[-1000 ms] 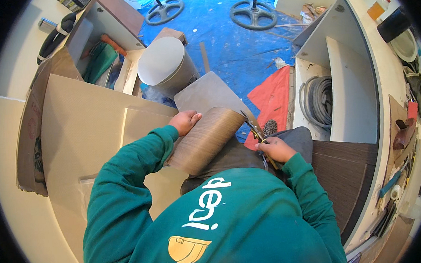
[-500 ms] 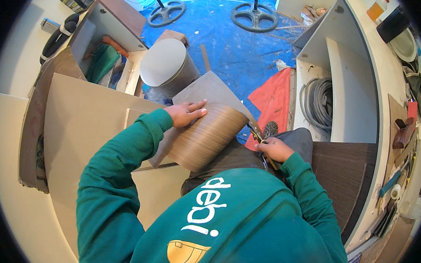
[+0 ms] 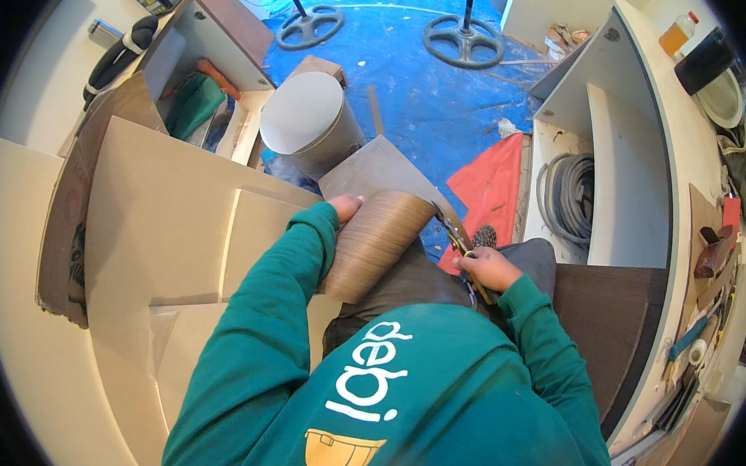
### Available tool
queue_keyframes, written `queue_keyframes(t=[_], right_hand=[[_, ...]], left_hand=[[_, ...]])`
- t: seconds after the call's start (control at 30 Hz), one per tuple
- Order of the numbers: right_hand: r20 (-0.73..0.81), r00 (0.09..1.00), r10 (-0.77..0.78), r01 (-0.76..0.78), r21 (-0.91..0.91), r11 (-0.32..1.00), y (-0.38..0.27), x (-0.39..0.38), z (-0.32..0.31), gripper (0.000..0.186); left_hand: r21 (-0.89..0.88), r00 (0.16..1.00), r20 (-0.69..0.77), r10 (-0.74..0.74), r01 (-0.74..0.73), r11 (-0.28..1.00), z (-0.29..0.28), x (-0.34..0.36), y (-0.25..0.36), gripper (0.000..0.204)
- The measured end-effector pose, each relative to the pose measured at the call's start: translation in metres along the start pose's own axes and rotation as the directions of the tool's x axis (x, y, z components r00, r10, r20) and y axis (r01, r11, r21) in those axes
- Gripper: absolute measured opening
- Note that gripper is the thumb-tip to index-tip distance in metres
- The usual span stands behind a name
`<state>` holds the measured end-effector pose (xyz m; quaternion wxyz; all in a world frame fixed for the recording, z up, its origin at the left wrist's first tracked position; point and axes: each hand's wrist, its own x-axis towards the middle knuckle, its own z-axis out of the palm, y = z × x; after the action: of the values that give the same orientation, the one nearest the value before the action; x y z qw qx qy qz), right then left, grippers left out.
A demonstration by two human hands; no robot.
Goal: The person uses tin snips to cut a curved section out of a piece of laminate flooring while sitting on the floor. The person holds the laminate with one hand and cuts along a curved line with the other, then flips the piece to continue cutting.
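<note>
A curled wood-grain laminate sheet [image 3: 379,243] lies over my lap, its brown grained face showing on the curl and its plain grey-brown face on the flat far part. My left hand [image 3: 346,207] grips the curl's upper left side, with most of its fingers hidden. In my right hand [image 3: 491,269] is a pair of scissors [image 3: 451,230] with dark blades and yellowish handles. Their tips point away from me and meet the sheet's right edge; whether the blades are parted is hard to make out.
Left of me lean large beige boards [image 3: 164,197]. A grey cylindrical bucket [image 3: 307,116] stands ahead on blue sheeting [image 3: 405,100], near round stand bases [image 3: 463,42]. A coiled hose [image 3: 567,197] sits in the right cabinet; a tool-strewn worktop [image 3: 684,249] runs alongside.
My left hand has gone from lying spread on top of the laminate to gripping its left side, and the curl is tighter. The right hand with the scissors stays near the same edge.
</note>
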<state>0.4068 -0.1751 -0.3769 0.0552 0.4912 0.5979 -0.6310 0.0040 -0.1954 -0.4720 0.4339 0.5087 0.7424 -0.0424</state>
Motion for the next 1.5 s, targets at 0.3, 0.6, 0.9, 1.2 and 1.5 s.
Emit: queue_keyframes(t=[0.3, 0.6, 0.9, 1.2, 1.5], right_hand=[[-0.016, 0.999, -0.027, 0.027, -0.003, 1.0, 0.006, 0.002, 0.001, 0.044], [-0.01, 1.0, -0.016, 0.017, 0.013, 1.0, -0.003, -0.001, 0.0, 0.05], [-0.008, 1.0, -0.016, 0.016, 0.066, 0.998, 0.011, 0.005, -0.001, 0.051], [-0.044, 0.999, 0.01, -0.007, 0.055, 0.998, 0.001, -0.005, -0.001, 0.049], [-0.018, 1.0, -0.008, 0.01, 0.146, 0.989, 0.003, -0.016, 0.001, 0.032]], left_hand=[[-0.347, 0.985, -0.14, -0.105, 0.051, 0.936, 0.036, 0.047, -0.077, 0.036], [-0.486, 0.912, -0.163, -0.377, 0.258, 0.835, 0.056, 0.046, -0.086, 0.063], [0.107, 0.996, -0.027, 0.089, -0.086, 0.991, 0.027, 0.044, -0.086, 0.04], [-0.62, 0.653, -0.54, -0.531, 0.117, 0.776, 0.035, 0.068, -0.077, 0.068], [-0.768, 0.704, -0.545, -0.456, -0.201, 0.607, 0.01, 0.056, -0.085, 0.075]])
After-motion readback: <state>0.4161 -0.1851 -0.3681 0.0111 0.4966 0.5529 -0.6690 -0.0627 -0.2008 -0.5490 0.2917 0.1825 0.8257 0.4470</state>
